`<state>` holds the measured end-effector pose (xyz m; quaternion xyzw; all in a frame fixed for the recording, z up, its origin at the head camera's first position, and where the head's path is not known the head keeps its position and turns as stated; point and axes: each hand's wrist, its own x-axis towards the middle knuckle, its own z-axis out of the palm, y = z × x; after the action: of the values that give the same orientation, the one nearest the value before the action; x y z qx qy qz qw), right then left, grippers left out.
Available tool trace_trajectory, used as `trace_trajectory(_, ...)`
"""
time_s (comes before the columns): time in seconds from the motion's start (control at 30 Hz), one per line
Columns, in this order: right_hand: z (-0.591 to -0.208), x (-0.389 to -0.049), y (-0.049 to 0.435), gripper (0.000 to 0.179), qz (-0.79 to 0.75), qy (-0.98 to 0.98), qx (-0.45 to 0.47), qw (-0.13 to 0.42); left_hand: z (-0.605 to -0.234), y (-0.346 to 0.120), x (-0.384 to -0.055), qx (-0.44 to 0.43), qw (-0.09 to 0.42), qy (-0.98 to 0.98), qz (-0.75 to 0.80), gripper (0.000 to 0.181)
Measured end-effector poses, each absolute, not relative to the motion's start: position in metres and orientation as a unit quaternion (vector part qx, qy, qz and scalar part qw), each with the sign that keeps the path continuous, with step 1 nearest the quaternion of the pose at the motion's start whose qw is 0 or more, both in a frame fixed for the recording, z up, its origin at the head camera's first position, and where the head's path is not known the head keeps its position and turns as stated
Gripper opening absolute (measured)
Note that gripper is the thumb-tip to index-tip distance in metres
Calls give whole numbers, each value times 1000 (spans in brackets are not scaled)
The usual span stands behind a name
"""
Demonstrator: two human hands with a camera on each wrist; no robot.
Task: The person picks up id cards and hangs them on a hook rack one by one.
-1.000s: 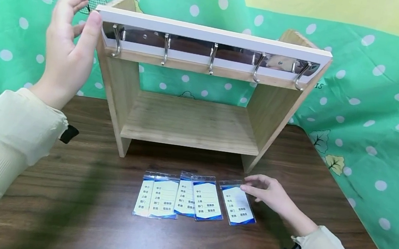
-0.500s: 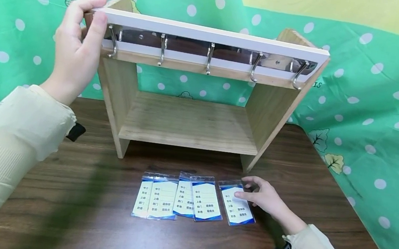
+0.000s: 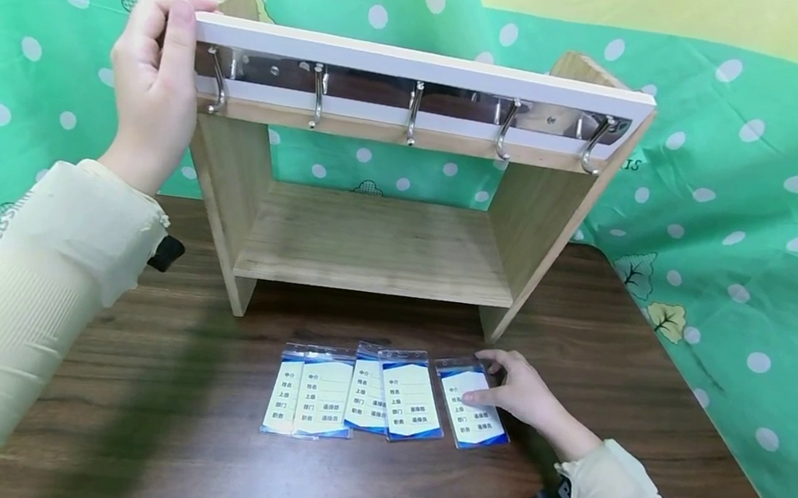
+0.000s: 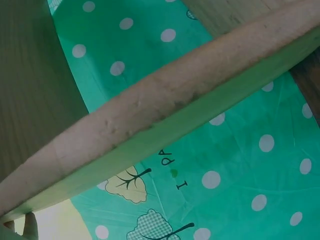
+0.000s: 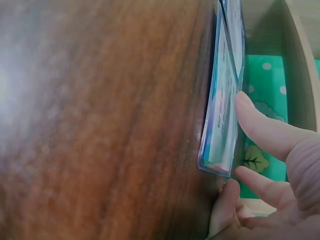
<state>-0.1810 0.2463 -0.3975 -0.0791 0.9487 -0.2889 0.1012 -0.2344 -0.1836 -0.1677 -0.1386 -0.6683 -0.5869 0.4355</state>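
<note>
Five badges (image 3: 411,398) are laid on the table (image 3: 367,489) before a shelf (image 3: 377,244).
The rightmost badge (image 3: 468,423) is touched by the right hand (image 3: 525,396), thumb and fingers spread apart; the shelf's upper left corner is pinched by the left hand (image 3: 157,87).

Left fingers (image 3: 181,35) raised, right fingers (image 3: 488,396) low, spread.

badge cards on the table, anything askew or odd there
Yes, the row is uneven. From the left, the second card overlaps the first card, the fourth card overlaps the third card, and the rightmost card lies apart, top leaning left, by the right hand. No damage stands out.
</note>
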Motion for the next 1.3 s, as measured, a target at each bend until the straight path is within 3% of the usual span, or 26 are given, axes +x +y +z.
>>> trace_trajectory(0.3,-397,-186,246,73,-264,953,-97,111,-175,-188,-242,-171,488,-671,-531,23)
trace_trajectory(0.73,-386,-201,240,69,-304,929,-101,186,-175,-186,-247,-159,504,-663,-531,24)
trace_trajectory(1.0,-389,-195,231,93,-306,938,-56,153,-177,-189,-247,-151,509,-663,-529,24)
trace_trajectory(1.3,-386,-187,222,82,-272,955,-24,114,-177,-190,-248,-152,510,-663,-527,24)
